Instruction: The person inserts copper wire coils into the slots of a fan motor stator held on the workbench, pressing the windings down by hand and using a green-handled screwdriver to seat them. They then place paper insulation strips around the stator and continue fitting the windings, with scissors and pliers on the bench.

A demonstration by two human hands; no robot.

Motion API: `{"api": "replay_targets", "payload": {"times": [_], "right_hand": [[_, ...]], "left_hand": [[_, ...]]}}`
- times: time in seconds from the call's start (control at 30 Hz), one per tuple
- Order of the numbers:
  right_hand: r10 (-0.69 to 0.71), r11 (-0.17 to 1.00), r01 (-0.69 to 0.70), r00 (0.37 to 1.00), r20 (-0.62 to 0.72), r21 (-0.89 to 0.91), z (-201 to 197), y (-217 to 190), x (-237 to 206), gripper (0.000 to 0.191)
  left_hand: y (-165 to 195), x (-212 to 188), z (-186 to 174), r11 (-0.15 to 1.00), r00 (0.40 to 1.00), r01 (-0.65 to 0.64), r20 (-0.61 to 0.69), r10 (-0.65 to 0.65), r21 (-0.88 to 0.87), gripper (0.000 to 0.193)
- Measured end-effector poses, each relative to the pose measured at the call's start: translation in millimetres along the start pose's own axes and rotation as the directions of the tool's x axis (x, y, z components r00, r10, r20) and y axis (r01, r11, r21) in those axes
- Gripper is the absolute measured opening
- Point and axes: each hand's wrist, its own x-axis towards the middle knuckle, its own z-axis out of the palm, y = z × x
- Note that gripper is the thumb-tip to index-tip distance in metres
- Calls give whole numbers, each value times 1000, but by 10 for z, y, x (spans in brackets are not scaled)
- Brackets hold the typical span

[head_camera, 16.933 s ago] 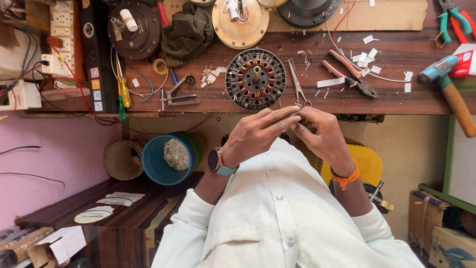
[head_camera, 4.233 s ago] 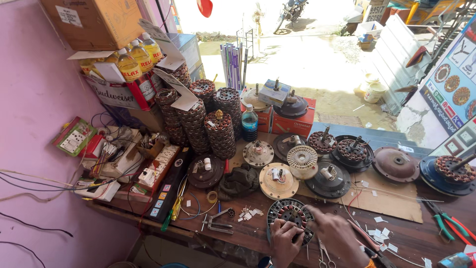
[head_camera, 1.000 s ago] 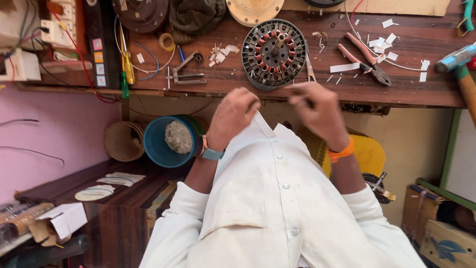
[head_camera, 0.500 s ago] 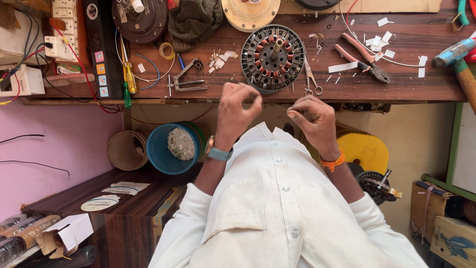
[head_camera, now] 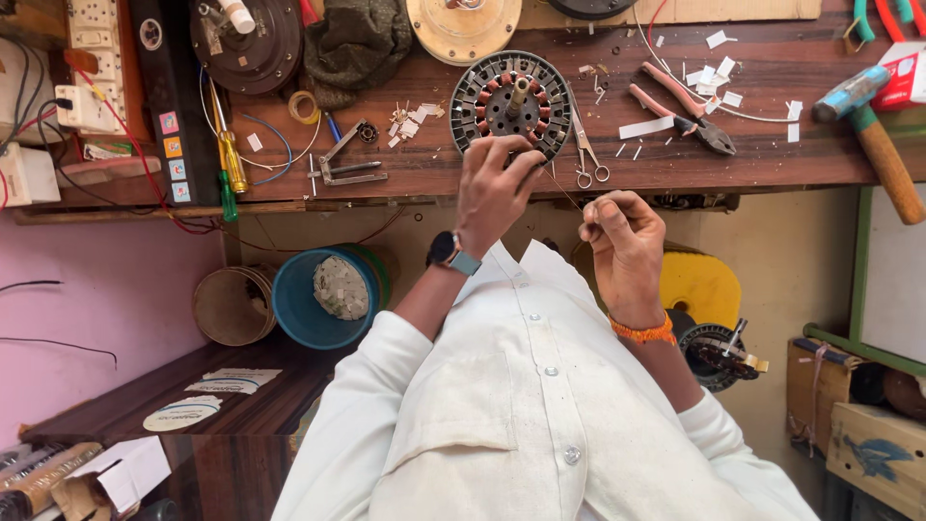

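Lying flat near the front edge of the wooden workbench, the round motor stator has its central shaft pointing up toward the camera, with copper coils ringed around the hub. The left hand rests its curled fingertips on the stator's near rim, touching it. The right hand is off the bench, nearer the body and to the right, its fingers pinched closed on a thin wire that runs slantwise up-left toward the stator's near edge. Just right of the stator lie small scissors, then pink-handled pliers among white paper scraps. A yellow screwdriver and a metal tool lie to the left. Nothing sits between the hands and the stator.
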Motion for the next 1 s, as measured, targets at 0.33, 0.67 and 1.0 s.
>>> {"api": "replay_targets", "payload": {"times": [0.33, 0.67, 1.0], "right_hand": [[-255, 952, 229, 960, -115, -203, 22, 96, 259, 9], [142, 989, -143, 990, -20, -33, -1, 166, 678, 12], [310, 950, -310, 951, 12, -21, 67, 239, 839, 15]], "left_hand": [[4, -14, 25, 980, 987, 137, -59, -147, -146, 11], [-66, -47, 87, 972, 988, 153, -2, -156, -178, 31], [-86, 12, 22, 963, 987, 155, 74, -142, -222, 70]]}}
